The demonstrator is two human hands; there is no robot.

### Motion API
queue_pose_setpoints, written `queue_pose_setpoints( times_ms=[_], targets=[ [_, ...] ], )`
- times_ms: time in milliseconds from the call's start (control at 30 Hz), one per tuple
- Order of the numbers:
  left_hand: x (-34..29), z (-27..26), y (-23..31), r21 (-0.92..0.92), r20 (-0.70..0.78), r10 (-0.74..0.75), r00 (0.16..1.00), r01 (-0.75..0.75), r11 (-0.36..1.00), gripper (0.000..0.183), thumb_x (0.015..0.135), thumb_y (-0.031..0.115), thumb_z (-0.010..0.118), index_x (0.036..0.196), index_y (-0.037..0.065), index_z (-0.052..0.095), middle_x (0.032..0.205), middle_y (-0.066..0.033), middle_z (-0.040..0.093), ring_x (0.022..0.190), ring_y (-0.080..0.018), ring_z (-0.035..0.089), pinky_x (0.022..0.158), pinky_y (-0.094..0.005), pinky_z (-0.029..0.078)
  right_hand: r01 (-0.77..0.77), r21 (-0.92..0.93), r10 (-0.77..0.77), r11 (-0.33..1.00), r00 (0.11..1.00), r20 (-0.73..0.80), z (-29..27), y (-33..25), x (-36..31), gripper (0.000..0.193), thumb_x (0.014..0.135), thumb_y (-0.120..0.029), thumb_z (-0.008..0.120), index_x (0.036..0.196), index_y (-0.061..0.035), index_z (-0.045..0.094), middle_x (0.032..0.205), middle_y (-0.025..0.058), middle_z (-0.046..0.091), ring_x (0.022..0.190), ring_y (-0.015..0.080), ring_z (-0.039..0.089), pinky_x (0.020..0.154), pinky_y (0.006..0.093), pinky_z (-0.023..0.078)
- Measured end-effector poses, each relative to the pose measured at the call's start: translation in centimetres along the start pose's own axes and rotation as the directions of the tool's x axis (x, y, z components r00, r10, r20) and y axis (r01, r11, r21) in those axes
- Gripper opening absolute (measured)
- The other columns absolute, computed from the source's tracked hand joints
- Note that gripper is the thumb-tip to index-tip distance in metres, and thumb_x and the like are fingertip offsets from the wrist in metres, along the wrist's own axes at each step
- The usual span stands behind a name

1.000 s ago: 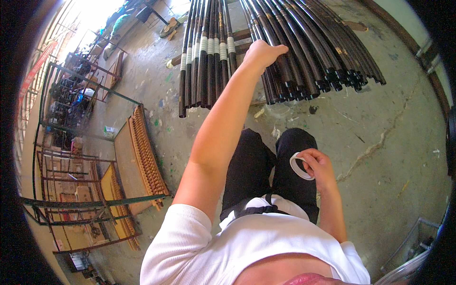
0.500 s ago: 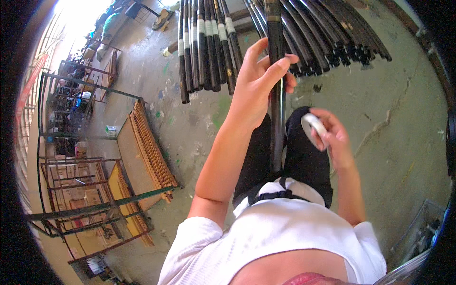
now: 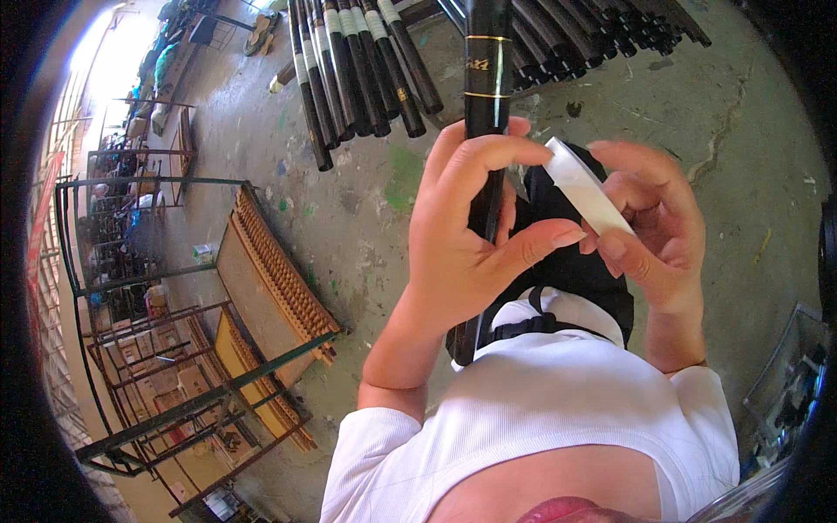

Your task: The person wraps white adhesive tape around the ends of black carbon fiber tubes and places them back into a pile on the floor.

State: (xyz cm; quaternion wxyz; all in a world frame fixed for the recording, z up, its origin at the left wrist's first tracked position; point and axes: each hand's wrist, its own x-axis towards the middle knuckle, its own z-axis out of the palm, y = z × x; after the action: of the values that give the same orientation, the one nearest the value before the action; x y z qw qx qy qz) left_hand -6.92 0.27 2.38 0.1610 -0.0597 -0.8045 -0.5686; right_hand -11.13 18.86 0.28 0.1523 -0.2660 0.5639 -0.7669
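Observation:
A glossy black pole [image 3: 488, 74] with thin gold rings runs upright in front of my body. Its lower end is beside my waist. My left hand [image 3: 462, 218] has its back fingers wrapped round the pole, while the index finger and thumb stretch toward a roll of white tape [image 3: 589, 190]. The index fingertip touches or nearly touches the roll's upper edge. In my right hand [image 3: 658, 222] the tape roll is pinched near its lower end, tilted with its smooth outer face toward me. I cannot see a loose tape end clearly.
Black poles with white bands [image 3: 353, 70] lean at the far left of the pole, and several plain dark poles [image 3: 567, 35] lie to its right. On the left stands a metal frame rack [image 3: 157, 181] with a ridged brown panel [image 3: 277, 266]. A clear bin [image 3: 789, 375] sits at the right.
My hands have come together before my torso. The left has slid down the pole and reached its index finger and thumb toward the tape; the right has turned the roll and brought it closer.

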Motion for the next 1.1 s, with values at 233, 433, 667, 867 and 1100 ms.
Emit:
queue_pose_setpoints(
  times_ms=[233, 433, 667, 867, 1100],
  targets=[
    [-0.6, -0.5, -0.8, 0.152, 0.012, 0.173, 0.985, -0.172, 0.973, 0.021, 0.075, 0.011, 0.074, 0.088, 0.004, 0.058, 0.103, -0.0105, 0.052, 0.061, -0.0086, 0.046, 0.058, -0.0204, 0.041, -0.027, -0.221, 0.035, 0.975, 0.999, 0.033, 1.0, -1.1, 0.0, 0.034, 0.080, -0.007, 0.059, 0.114, -0.0016, 0.054, 0.072, -0.0012, 0.055, 0.062, 0.0028, 0.045, 0.054, 0.0180, 0.032],
    [-2.2, 0.8, 0.6, -0.227, -0.270, -0.037, 0.962, -0.026, 0.974, 0.036, 0.080, 0.004, 0.063, 0.111, 0.003, 0.045, 0.106, -0.0169, 0.057, 0.078, -0.0149, 0.054, 0.071, -0.0234, 0.043, -0.198, -0.334, 0.188, 0.921, 0.980, -0.063, 0.5, -0.3, 0.9, 0.007, 0.084, -0.008, 0.061, 0.083, -0.0015, 0.060, 0.072, -0.0026, 0.054, 0.063, 0.0033, 0.044, 0.054, 0.0180, 0.033],
    [-3.3, 0.7, 0.7, -0.311, -0.139, -0.314, 0.939, 0.260, 0.914, 0.060, 0.082, 0.001, 0.058, 0.135, 0.005, 0.029, 0.106, -0.0168, 0.057, 0.070, -0.0139, 0.056, 0.060, -0.0232, 0.049, -0.075, -0.273, 0.062, 0.959, 0.997, -0.054, 1.0, -1.9, 1.8, 0.012, 0.086, -0.011, 0.061, 0.082, 0.0000, 0.059, 0.074, -0.0025, 0.055, 0.064, 0.0047, 0.046, 0.056, 0.0181, 0.033],
    [-4.3, 2.4, 0.0, -0.063, -0.285, -0.027, 0.958, 0.010, 0.998, 0.060, 0.080, 0.002, 0.066, 0.131, -0.002, 0.034, 0.123, -0.0184, 0.050, 0.104, -0.0270, 0.058, 0.080, -0.0313, 0.049, -0.150, -0.396, 0.126, 0.906, 0.988, -0.086, 3.2, -3.2, 3.2, 0.017, 0.085, -0.017, 0.063, 0.081, -0.0009, 0.059, 0.072, -0.0026, 0.053, 0.062, 0.0029, 0.042, 0.054, 0.0163, 0.030],
    [-4.8, 1.9, -0.8, 0.339, -0.097, 0.156, 0.983, -0.115, 0.934, 0.059, 0.080, -0.002, 0.065, 0.129, -0.002, 0.031, 0.124, -0.0172, 0.046, 0.107, -0.0241, 0.055, 0.087, -0.0298, 0.047, -0.156, -0.416, 0.123, 0.896, 0.987, -0.105, 3.4, -2.7, 3.5, 0.018, 0.085, -0.017, 0.062, 0.078, -0.0006, 0.059, 0.069, -0.0025, 0.054, 0.061, 0.0028, 0.042, 0.054, 0.0168, 0.032]
  ],
)
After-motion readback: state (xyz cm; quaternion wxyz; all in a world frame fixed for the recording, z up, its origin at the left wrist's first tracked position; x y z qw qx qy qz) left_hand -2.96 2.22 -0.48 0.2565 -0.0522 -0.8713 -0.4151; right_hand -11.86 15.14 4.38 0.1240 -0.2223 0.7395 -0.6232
